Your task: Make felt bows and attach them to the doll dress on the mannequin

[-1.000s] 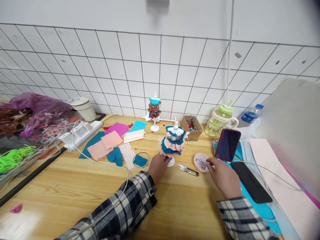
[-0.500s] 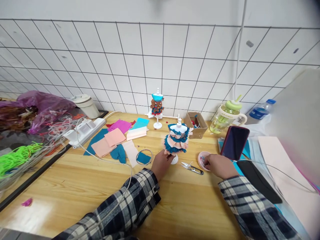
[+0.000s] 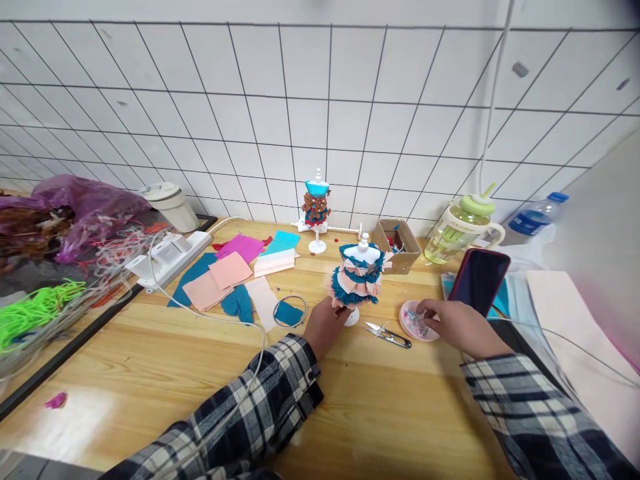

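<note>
A small white dress-form mannequin (image 3: 364,252) wears layered teal and peach paper ruffles. My left hand (image 3: 324,327) is closed round its stand, just below the ruffles; the fingertips are partly hidden. My right hand (image 3: 463,325) hovers at the right rim of a shallow pink dish (image 3: 406,328) of small shiny pieces. Its thumb and fingers are pinched together, and whatever is between them is too small to make out. Between the mannequin and the dish lie thread snips (image 3: 388,335), blades pointing left.
Peach paper squares (image 3: 231,269), teal scraps and a wire ring (image 3: 290,311) lie left. Another dressed mannequin (image 3: 317,210) and a cardboard box (image 3: 399,247) stand behind. Right are a phone (image 3: 479,281) and a green-lidded bottle (image 3: 463,230); a white cable (image 3: 210,318) crosses the table.
My right hand has lifted back from inside the dish to its right rim, uncovering more of the contents. My left hand keeps its hold on the mannequin. The view has shifted slightly.
</note>
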Tool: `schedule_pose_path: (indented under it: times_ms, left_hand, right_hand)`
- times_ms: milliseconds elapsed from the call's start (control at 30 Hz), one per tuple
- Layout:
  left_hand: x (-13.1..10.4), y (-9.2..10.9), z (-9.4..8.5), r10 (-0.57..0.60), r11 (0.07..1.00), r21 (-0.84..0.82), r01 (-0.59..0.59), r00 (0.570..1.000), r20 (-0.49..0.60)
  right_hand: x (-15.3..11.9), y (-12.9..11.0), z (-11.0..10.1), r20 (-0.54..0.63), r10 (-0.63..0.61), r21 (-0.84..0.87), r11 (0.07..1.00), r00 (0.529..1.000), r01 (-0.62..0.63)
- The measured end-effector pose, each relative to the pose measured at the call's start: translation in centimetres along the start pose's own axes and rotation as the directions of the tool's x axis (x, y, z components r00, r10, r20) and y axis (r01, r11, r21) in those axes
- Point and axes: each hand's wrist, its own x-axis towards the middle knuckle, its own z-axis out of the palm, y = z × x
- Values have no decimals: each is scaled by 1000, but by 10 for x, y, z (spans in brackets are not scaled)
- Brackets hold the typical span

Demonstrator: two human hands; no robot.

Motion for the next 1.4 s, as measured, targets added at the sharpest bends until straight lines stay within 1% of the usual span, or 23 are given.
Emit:
schedule_pose_path:
  times_ms: [100,167,300,400,500,567,633,733,833,933,1033,1100,1167,1267,1400]
  left_hand:
    - [0,0,0,-4,1000,2,4,1000,-1]
    - [0,0,0,-6,1000,2,6,1000,-2]
    - [0,1,0,-6,1000,-2,6,1000,-4]
    - [1,2,-1,-5,1000,-5,5,1000,-2]
    - [1,3,-2,-9,1000,-7,9,1000,0]
    - [1,3,-3,-15,1000,-6,15,1000,1]
    - [1,3,-3,-17,1000,-5,17,1000,5]
    - [1,3,-3,-10,1000,-4,10,1000,7]
    - [2,3,-2,8,1000,-4,-8,1000,6]
    - [2,3,-2,21,1000,-3,-21,1000,3]
    - [2,2,-2,18,1000,3,-18,1000,0]
    - [2,1,-2,11,1000,8,-11,1000,2]
    - [2,0,-1,3,1000,13,-3,1000,3]
    - [2,-1,0,1,1000,17,-1,1000,1]
    - [2,0,-1,-1,1000,17,1,1000,0]
  right_hand:
    - [2,-7,-1,152,-82,-86,992,985,96]
    - [4,-11,0,176,-101,-147,981,979,128]
    - [7,-14,6,149,-114,-199,970,982,143]
    - [8,-12,9,161,-78,-206,972,984,111]
    - [8,-9,8,143,-65,-195,976,988,92]
    - [7,-4,5,127,-85,-162,981,988,105]
    - [5,4,1,84,-97,-102,989,992,106]
    - [3,15,-1,9,-62,-24,998,998,62]
    - [4,19,3,31,-60,-4,998,998,60]
    - [9,13,9,69,-101,-25,994,992,103]
    - [13,2,13,11,-122,-111,986,993,122]
    - [14,-5,16,-27,-110,-176,979,994,103]
    - [15,-9,19,-32,-81,-213,974,996,73]
    - [15,-12,22,-25,-60,-217,975,998,53]
    - [10,-11,19,-66,-74,-175,983,995,62]
